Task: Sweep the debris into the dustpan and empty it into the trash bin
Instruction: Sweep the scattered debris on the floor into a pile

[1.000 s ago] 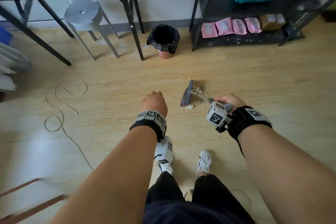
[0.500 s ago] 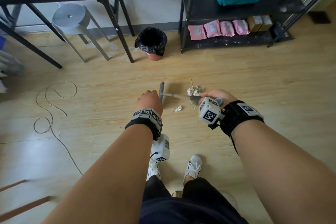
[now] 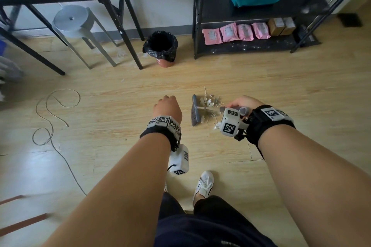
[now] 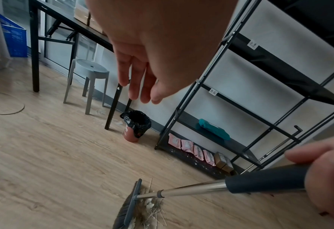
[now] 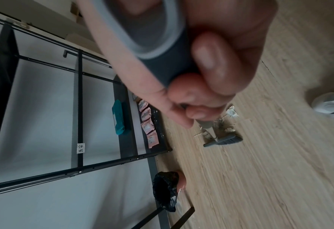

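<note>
On floor, broom (image 3: pixel 195 110) head points left; right hand (image 3: pixel 242 103) fingers grip handle.

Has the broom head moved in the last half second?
Yes. The broom head has swung right, back against the debris on the floor; half a second ago it stood clear of the pile, beside the left hand.

The broom (image 4: pixel 130 206) has a shiny, smooth metal shaft, a matt dark grey grip and a grey plastic head with dark bristles. The floor (image 3: pixel 281 90) is light wood-grain board with a slight sheen. The trash bin (image 3: pixel 161 48) is reddish-brown, lined with a glossy, crinkled black plastic bag. The shelf (image 3: pixel 220 10) is matt black metal. The stool (image 3: pixel 71 21) is smooth grey plastic.
</note>
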`<state>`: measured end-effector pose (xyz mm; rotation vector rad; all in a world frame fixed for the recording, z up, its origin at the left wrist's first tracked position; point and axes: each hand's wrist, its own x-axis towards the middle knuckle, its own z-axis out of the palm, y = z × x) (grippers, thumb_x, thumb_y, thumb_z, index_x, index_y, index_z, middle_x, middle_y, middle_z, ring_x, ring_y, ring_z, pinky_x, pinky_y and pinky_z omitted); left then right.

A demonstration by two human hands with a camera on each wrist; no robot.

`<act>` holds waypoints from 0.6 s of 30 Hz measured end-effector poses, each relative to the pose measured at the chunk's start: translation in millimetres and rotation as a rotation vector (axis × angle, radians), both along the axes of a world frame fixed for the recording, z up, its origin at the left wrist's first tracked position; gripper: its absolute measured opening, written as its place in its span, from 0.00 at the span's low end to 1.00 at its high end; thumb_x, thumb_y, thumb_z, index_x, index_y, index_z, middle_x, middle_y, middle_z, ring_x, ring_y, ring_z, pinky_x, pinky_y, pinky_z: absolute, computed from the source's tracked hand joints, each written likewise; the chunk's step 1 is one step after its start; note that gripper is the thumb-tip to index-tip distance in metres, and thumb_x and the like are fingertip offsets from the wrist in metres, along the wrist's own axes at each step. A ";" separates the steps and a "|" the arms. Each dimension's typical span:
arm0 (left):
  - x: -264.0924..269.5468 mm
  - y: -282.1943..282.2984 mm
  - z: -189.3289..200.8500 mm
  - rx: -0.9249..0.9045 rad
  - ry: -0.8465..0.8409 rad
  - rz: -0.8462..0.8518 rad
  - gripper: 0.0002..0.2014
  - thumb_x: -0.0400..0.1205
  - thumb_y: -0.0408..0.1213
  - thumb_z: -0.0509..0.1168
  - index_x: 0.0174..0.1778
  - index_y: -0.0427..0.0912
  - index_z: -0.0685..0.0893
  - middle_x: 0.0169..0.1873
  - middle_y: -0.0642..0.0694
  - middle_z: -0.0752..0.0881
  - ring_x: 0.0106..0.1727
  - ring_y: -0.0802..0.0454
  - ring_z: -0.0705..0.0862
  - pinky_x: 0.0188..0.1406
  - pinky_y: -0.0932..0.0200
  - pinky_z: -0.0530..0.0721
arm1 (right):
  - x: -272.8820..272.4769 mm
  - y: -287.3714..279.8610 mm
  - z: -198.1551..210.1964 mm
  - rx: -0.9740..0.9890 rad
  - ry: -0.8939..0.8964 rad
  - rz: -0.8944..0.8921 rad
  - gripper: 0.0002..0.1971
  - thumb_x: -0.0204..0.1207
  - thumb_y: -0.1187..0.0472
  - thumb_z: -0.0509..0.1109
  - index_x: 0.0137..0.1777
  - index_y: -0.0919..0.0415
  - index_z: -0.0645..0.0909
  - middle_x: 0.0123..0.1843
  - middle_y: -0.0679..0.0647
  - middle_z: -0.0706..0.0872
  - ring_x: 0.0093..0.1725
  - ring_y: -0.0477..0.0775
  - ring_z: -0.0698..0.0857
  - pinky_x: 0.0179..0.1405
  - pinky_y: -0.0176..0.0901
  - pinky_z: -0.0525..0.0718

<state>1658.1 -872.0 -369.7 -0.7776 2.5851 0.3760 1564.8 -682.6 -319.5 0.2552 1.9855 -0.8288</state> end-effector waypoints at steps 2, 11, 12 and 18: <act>-5.4 7.1 1.6 -0.005 0.012 -0.016 0.21 0.81 0.26 0.55 0.71 0.38 0.73 0.66 0.40 0.77 0.66 0.42 0.76 0.65 0.47 0.78 | -2.3 5.8 -1.6 -0.025 -0.024 -0.054 0.19 0.84 0.65 0.61 0.71 0.75 0.76 0.32 0.56 0.75 0.28 0.53 0.71 0.28 0.39 0.69; -28.2 46.1 8.4 0.009 0.040 -0.072 0.20 0.81 0.26 0.56 0.69 0.38 0.74 0.64 0.40 0.77 0.64 0.42 0.77 0.63 0.47 0.79 | -18.2 54.0 10.2 -0.235 -0.108 -0.382 0.09 0.81 0.63 0.65 0.39 0.64 0.77 0.20 0.50 0.76 0.26 0.50 0.69 0.31 0.40 0.68; -29.9 50.7 8.9 0.016 0.048 -0.077 0.21 0.80 0.26 0.56 0.70 0.38 0.74 0.65 0.41 0.77 0.64 0.42 0.77 0.63 0.47 0.79 | -20.7 59.7 10.3 -0.265 -0.141 -0.420 0.09 0.80 0.63 0.65 0.38 0.64 0.75 0.22 0.51 0.76 0.25 0.49 0.69 0.32 0.39 0.67; -33.4 63.9 7.6 0.021 0.047 -0.124 0.21 0.81 0.27 0.55 0.71 0.39 0.74 0.66 0.41 0.76 0.65 0.42 0.77 0.65 0.48 0.78 | -23.0 76.6 9.1 -0.268 -0.180 -0.468 0.07 0.82 0.64 0.62 0.42 0.65 0.71 0.24 0.51 0.76 0.13 0.45 0.72 0.15 0.32 0.70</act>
